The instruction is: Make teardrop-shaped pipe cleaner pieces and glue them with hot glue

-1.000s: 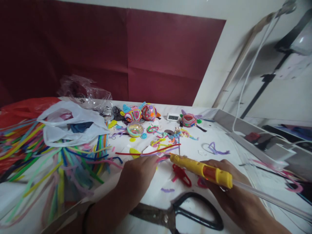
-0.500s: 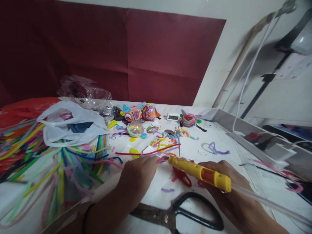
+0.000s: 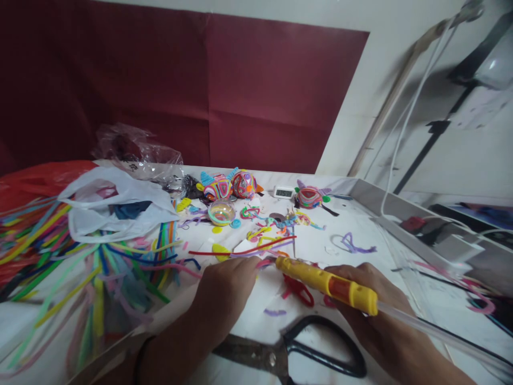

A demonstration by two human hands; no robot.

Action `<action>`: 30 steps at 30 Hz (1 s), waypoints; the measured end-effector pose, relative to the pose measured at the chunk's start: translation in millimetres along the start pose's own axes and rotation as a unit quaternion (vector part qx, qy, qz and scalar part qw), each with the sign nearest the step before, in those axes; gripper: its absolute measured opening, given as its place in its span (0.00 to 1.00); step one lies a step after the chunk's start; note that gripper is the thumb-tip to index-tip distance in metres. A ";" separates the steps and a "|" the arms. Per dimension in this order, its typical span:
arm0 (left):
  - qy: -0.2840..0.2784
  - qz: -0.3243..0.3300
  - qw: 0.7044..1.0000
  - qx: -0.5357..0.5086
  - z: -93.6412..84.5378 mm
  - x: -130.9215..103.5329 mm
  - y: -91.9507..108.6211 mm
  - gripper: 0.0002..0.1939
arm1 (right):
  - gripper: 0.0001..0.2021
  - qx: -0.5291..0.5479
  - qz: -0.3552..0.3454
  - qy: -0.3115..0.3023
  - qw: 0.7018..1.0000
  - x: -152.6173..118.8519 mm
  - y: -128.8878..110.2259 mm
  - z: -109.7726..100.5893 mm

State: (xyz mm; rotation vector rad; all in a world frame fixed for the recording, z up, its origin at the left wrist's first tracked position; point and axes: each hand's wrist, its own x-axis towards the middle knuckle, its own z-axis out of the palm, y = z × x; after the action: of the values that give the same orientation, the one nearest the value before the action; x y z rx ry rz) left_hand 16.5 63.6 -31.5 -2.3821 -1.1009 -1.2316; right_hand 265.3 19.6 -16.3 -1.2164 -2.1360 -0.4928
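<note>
A yellow hot glue gun (image 3: 326,283) lies across my right hand (image 3: 377,310), whose fingers are closed round its grip. A clear glue stick (image 3: 433,329) runs out of its back end. The nozzle points left, touching or very close to a small pink pipe cleaner piece (image 3: 264,263). My left hand (image 3: 226,289) pinches that piece; its fingertips are partly hidden behind the hand. Beneath the gun are red pipe cleaner loops (image 3: 300,291). Large black-handled scissors (image 3: 276,357) rest on the table in front of me, their blades partly under my left forearm.
Pipe cleaners (image 3: 96,289) spread on the left beside a white plastic bag (image 3: 116,214). At the back stand several colourful pipe cleaner figures (image 3: 218,187), a clear bowl (image 3: 221,214) and a small digital clock (image 3: 284,192). A grey tray (image 3: 417,230) with cables lines the right.
Both hands, the glue gun and the pink piece hold nearly the same position. The whole view has shifted very slightly.
</note>
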 end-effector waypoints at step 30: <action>-0.018 -0.012 1.000 -0.001 -1.1 -0.7 -0.8 0.10 | 0.14 -0.013 0.038 -0.001 0.999 1.8 -4.1 -0.7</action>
State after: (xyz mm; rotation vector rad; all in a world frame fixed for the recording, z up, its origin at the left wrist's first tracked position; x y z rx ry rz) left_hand 15.0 63.2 -31.5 -2.4084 -1.1434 -1.2022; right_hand 261.3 18.2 -14.6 -1.3082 -2.0825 -0.4875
